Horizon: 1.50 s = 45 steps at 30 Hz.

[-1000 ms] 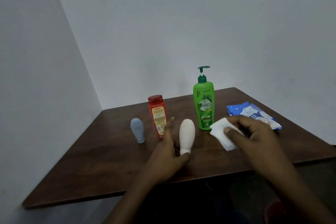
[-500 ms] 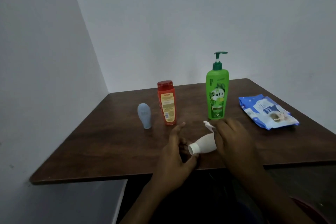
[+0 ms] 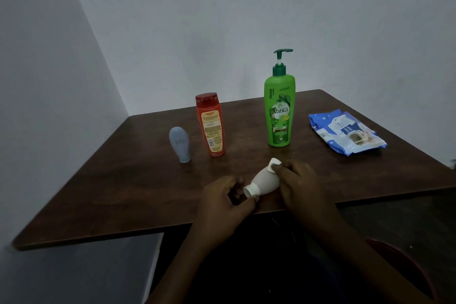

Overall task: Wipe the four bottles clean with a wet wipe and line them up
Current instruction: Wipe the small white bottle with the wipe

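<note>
A small white bottle (image 3: 264, 184) lies tilted over the table's front edge, cap toward me. My left hand (image 3: 225, 201) pinches its cap end. My right hand (image 3: 304, 186) wraps the bottle's far end and presses a white wet wipe (image 3: 274, 163) against it; only a corner of the wipe shows. Further back stand a small grey-blue bottle (image 3: 179, 144) upside down on its cap, a red bottle (image 3: 210, 127) and a tall green pump bottle (image 3: 279, 108).
The brown wooden table (image 3: 123, 192) fills a corner between two pale walls. A blue wet-wipe pack (image 3: 345, 132) lies flat at the right. A red rounded object (image 3: 404, 261) shows below the table's front edge at lower right.
The white bottle went from upright on the table to tilted and held in both hands. My right hand brought the wipe onto it. The camera view shifted left and down.
</note>
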### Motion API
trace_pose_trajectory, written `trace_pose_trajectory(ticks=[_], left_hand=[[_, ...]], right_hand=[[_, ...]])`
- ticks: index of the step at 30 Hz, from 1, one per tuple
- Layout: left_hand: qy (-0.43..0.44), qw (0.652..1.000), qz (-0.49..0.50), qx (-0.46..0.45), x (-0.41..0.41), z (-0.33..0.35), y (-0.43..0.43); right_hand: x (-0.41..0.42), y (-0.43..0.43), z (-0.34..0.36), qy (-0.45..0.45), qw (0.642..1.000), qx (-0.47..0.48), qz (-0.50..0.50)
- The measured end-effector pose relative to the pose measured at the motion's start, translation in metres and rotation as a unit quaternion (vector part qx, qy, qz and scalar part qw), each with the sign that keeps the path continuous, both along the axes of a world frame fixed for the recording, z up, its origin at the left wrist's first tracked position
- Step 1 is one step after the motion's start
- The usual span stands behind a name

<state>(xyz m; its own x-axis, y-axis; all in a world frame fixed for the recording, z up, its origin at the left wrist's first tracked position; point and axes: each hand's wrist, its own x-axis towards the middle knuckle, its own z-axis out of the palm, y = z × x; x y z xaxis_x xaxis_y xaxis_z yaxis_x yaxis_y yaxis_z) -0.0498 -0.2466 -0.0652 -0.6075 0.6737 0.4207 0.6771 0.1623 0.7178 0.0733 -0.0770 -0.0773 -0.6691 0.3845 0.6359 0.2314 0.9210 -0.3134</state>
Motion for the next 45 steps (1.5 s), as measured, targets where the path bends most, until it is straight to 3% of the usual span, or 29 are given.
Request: trace_pose_trajectory(ticks=[8,13,17,24,30,32,39,45], left_hand=[[-0.021,1.000,-0.002,0.002,0.007,0.004,-0.002],[-0.027,1.000,-0.008,0.008,0.009,0.003,-0.003],[-0.025,1.000,-0.014,0.009,0.006,-0.001,-0.003],[-0.023,1.000,-0.017,0.002,0.007,0.001,-0.001],[-0.032,0.999,-0.011,-0.001,0.007,0.004,-0.001],[-0.032,0.999,-0.015,0.003,0.008,0.005,-0.001],[-0.026,0.999,-0.016,0.012,0.011,0.005,-0.001],[-0.006,1.000,-0.020,0.021,0.008,0.002,-0.002]], right_hand=[[0.011,-0.029,-0.003,-0.028,0.990,0.089,0.107],[0.012,0.010,-0.002,-0.027,0.999,-0.009,-0.018],[0.010,0.006,-0.007,-0.020,0.999,-0.011,-0.047],[0.016,-0.032,-0.004,-0.037,0.987,0.117,0.103],[0.012,0.007,-0.003,-0.043,0.997,0.029,-0.055],[0.013,0.004,-0.005,-0.029,0.997,0.037,-0.064],[0.012,-0.027,-0.004,-0.018,0.983,0.160,0.090],[0.011,0.002,-0.001,0.014,0.991,0.126,-0.043]])
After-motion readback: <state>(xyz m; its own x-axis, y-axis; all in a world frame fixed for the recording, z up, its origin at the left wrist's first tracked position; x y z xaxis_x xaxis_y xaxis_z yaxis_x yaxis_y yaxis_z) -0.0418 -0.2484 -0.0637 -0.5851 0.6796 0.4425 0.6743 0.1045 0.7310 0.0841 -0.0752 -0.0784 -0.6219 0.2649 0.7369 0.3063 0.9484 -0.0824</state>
